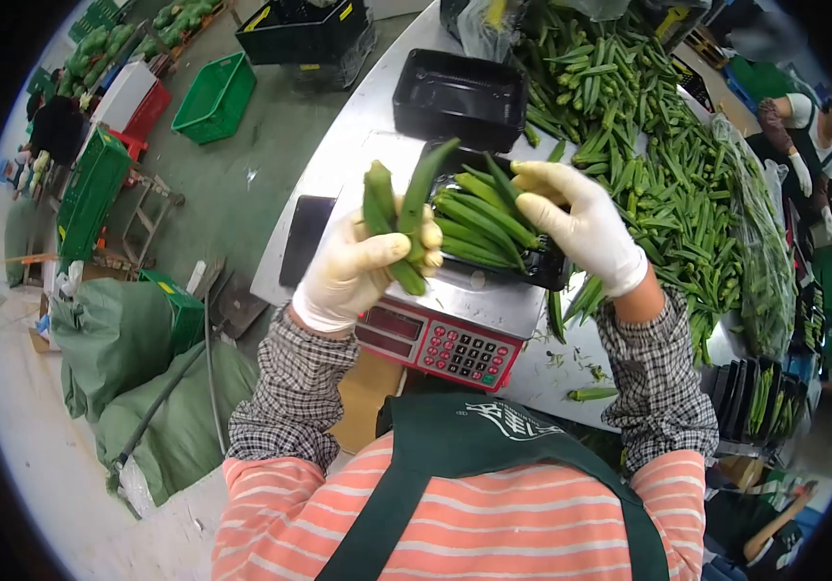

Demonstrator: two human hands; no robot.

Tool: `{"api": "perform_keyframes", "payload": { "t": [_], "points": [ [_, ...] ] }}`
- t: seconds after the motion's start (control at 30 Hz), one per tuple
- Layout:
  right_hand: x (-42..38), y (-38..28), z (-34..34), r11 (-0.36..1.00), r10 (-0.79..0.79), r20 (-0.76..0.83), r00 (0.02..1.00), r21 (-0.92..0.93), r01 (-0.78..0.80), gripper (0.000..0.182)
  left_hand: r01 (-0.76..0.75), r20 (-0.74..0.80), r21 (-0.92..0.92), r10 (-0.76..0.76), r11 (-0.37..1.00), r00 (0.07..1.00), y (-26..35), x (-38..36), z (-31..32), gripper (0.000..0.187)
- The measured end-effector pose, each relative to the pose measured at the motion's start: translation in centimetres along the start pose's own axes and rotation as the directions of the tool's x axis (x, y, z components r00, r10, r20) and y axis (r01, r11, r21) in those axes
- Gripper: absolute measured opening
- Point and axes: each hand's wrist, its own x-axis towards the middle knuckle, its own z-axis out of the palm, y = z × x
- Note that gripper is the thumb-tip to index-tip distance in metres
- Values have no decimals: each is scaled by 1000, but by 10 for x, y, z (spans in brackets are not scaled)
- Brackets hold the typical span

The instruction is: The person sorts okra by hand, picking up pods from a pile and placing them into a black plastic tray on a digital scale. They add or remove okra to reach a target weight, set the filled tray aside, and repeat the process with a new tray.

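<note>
Green okra pods (423, 194) clasped in left hand (338, 281), 11 o'clock, probably to stay bunched. Black tray (553, 271)'s at 12, on the scale (493, 312) for weighing, I guess. Right hand (595, 232), 1 o'clock: can't tell if it's pinching.

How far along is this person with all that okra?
Seemingly midway. Looking done: okra-filled trays stand at far right. In progress: the tray on the scale holds several pods; the left hand holds more okra, and the right hand is at the tray. Left: a big okra heap and a bare black tray.
</note>
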Motion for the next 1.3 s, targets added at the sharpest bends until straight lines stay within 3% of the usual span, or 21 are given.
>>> {"api": "perform_keyframes", "payload": {
  "t": [0.03,0.13,0.2,0.37,0.6,0.73,0.9,1.03,1.13,1.17,1.27,1.3],
  "points": [
    [-6,-8,3,982,42,10,999,184,-43,39,54,28,-58,-52,997,998,-6,8,2,36],
    [-10,-28,8,871,155,129,979,450,-197,40,205,170,-167,-177,965,970,-24,28,12,36],
    [-14,-21,14,761,145,112,983,622,-183,34,292,213,-220,-246,931,946,-37,37,15,37],
    [-22,-2,5,721,244,24,969,664,-199,29,363,230,-215,-314,907,921,-46,45,26,37],
    [-37,8,7,608,259,19,966,773,-178,26,314,141,-10,-309,949,940,-49,46,45,33],
    [-52,8,4,656,188,21,982,741,-142,35,275,92,59,-280,960,956,-55,47,55,28],
    [-72,-5,5,709,286,-64,956,685,-167,34,148,-68,416,-131,897,989,-66,41,83,18],
    [-89,2,-6,695,248,16,969,694,-189,38,261,-2,253,-269,932,963,-72,41,77,26],
    [-105,6,-11,637,256,12,967,750,-178,37,357,3,102,-359,928,933,-70,38,83,19],
    [-111,7,-13,676,264,21,964,709,-201,33,360,34,87,-364,929,931,-71,38,79,20],
    [-132,15,-19,773,285,52,957,578,-262,23,130,-27,446,-131,886,991,-48,37,83,22],
    [-142,21,-22,806,318,71,945,505,-309,18,93,-40,632,-87,770,995,-40,40,70,25]
  ]
}}
